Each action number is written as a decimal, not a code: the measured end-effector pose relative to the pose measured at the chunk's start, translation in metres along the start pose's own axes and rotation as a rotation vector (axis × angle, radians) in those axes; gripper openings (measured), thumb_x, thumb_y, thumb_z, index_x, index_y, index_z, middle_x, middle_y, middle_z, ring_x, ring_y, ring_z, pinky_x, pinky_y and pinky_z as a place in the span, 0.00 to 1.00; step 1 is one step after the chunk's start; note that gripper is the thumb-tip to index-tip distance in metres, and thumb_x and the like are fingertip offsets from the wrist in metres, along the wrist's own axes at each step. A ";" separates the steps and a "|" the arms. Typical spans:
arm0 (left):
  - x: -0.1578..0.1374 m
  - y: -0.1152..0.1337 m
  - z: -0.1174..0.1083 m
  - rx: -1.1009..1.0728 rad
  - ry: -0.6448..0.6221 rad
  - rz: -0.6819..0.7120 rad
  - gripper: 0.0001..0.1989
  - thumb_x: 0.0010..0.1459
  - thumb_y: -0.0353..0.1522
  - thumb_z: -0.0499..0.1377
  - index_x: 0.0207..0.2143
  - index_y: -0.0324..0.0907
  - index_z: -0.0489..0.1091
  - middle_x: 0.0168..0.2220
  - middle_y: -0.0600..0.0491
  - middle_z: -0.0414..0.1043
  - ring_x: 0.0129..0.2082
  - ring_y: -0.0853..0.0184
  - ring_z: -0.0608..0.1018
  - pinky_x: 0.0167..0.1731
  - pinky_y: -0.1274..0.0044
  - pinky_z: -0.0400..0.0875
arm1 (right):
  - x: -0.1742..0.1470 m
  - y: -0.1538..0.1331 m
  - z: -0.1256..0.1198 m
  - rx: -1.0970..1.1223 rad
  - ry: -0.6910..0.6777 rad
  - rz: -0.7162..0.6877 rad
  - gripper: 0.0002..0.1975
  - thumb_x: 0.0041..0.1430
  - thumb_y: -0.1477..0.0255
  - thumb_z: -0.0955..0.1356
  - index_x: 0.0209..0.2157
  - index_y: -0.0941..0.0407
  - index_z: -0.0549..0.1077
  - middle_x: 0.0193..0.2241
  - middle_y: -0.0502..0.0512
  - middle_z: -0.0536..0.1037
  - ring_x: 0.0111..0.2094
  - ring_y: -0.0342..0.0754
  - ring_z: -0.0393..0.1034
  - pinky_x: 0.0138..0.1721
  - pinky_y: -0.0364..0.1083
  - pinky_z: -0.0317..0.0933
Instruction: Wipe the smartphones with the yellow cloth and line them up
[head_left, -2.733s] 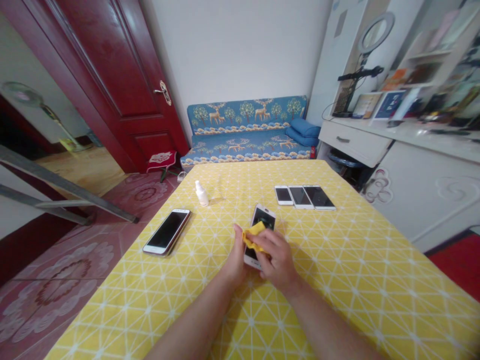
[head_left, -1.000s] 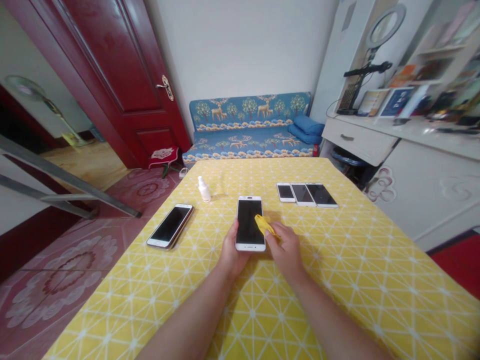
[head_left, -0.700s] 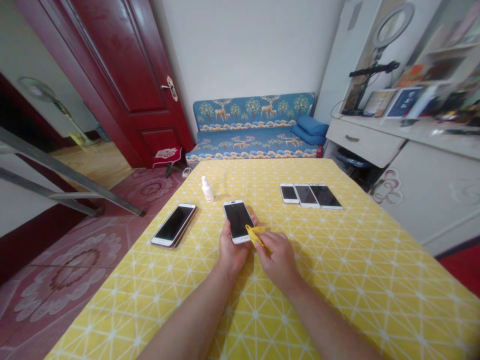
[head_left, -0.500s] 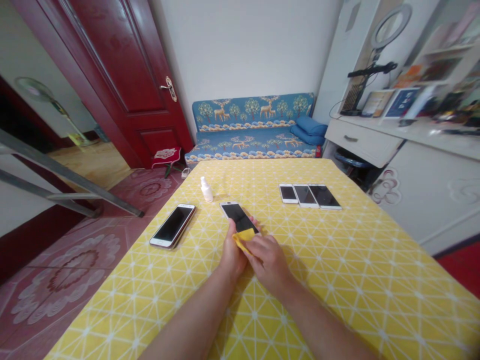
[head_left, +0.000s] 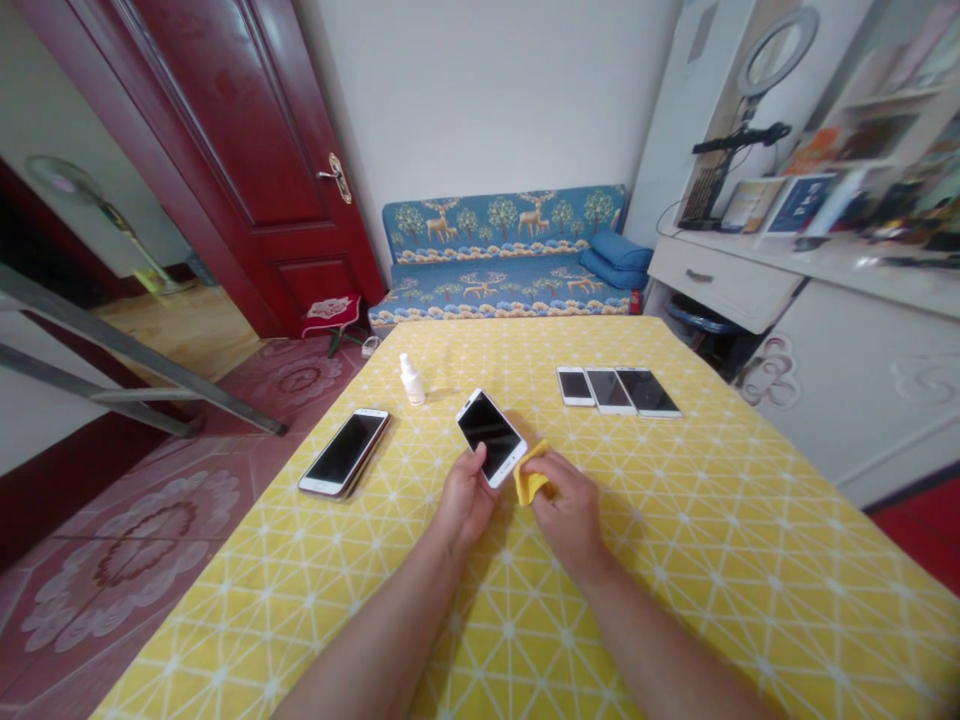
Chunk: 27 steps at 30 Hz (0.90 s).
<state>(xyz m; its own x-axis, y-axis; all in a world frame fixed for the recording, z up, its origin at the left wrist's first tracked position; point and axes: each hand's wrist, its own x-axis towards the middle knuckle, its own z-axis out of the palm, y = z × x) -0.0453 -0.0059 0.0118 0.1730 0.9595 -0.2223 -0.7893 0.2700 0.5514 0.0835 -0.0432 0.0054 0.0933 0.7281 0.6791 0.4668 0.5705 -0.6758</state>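
Observation:
A white smartphone (head_left: 491, 437) with a dark screen is held tilted above the table by my left hand (head_left: 466, 495), the thumb over its lower left edge. My right hand (head_left: 568, 503) pinches a folded yellow cloth (head_left: 532, 478) just right of the phone's lower end. Whether the cloth touches the phone I cannot tell. Further left on the table lies another white-framed smartphone (head_left: 346, 452), screen up. Behind the held phone stands a small white spray bottle (head_left: 411, 381).
A yellow patterned cloth covers the table (head_left: 675, 600). Towards the back right, three phones (head_left: 615, 391) lie side by side. Beyond the table is a blue sofa (head_left: 495, 285); a white cabinet (head_left: 862, 350) stands at the right and a metal frame (head_left: 150, 365) at the left.
My right hand has moved the yellow cloth off the screen to the right. The phone has turned and is raised in my left hand, showing its whole front more fully.

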 end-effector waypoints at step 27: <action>-0.009 -0.011 -0.001 0.258 -0.151 -0.189 0.11 0.54 0.31 0.60 0.40 0.38 0.75 0.20 0.55 0.68 0.16 0.74 0.67 0.18 0.82 0.60 | -0.009 -0.025 0.005 0.171 -0.131 0.044 0.10 0.58 0.74 0.64 0.43 0.52 0.68 0.36 0.53 0.76 0.35 0.47 0.72 0.36 0.45 0.66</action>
<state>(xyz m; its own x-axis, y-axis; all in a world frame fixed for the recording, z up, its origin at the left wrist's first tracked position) -0.0391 -0.0175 0.0070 0.4022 0.8864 -0.2293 -0.5634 0.4370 0.7012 0.0670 -0.0626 0.0148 -0.0103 0.7903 0.6126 0.3081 0.5854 -0.7499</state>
